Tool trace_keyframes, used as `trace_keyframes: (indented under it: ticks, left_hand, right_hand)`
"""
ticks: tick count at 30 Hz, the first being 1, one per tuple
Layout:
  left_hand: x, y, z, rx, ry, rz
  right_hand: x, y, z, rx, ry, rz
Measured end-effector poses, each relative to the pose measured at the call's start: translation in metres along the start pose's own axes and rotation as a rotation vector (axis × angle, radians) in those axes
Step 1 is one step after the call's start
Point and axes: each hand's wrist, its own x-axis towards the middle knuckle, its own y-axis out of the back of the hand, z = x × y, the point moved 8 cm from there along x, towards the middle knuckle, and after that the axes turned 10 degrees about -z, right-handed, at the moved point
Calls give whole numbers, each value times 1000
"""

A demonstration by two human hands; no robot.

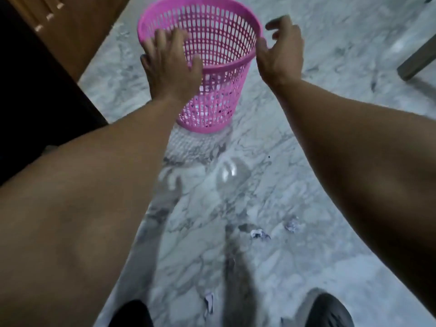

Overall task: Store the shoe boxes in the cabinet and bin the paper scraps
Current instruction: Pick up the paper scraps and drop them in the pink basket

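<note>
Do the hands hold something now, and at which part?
Nothing is gripped. The left hand lies with spread fingers at the near-left rim of the pink basket; the right hand is open beside its right rim. Actual contact cannot be told.

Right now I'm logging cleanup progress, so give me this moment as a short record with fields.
bin: pink mesh basket, upright on the marble floor
left hand: open, fingers spread at the basket's near-left rim
right hand: open, loosely curled beside the right rim, holding nothing
paper scraps on floor: three visible
basket contents: some bits show through the mesh
shoe boxes: none in view
</note>
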Motion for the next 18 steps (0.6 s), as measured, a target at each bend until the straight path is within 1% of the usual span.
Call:
trace_keyframes:
  ticks: [1,2,4,6,8,10,11,12,13,14,15,16,18]
  left_hand:
    - [-31,-13,-6,-6,-59,-34]
    - [-63,-31,-13,5,-129,-111]
    - [-136,-71,-26,57,-250,-315]
    - [-219,-106,-38,78,-303,-549]
    - [-313,-133,-41,84,-362,-849]
    - [-405,-152,-42,113,-490,-1165]
    - [-443,-159,-42,134,-562,-1288]
    - [-473,-165,-42,163,-632,-1368]
    - [-494,-171,-41,201,-695,-1393]
    - [-504,-175,-38,256,-753,-1360]
    - [-507,-178,-32,284,-804,-1264]
    - [-505,-180,-28,259,-829,-1173]
    - [-496,-183,-22,184,-820,-1072]
  right_hand:
    - [-27,-7,29,-36,-50,-22]
    - [-58,-19,60,-79,-106,-88]
    - [-129,-51,123,-189,-243,-309]
    - [-208,-81,172,-284,-343,-558]
    - [-284,-101,196,-351,-321,-773]
    - [-349,-118,203,-468,-188,-947]
    - [-375,-126,205,-534,-121,-1012]
    - [-396,-134,205,-587,-73,-1057]
    - [-412,-142,203,-629,-37,-1078]
    - [-422,-149,198,-657,-7,-1065]
    - [-426,-155,191,-672,27,-1035]
    - [-427,-160,185,-679,52,-1009]
    - [-423,-166,179,-649,114,-937]
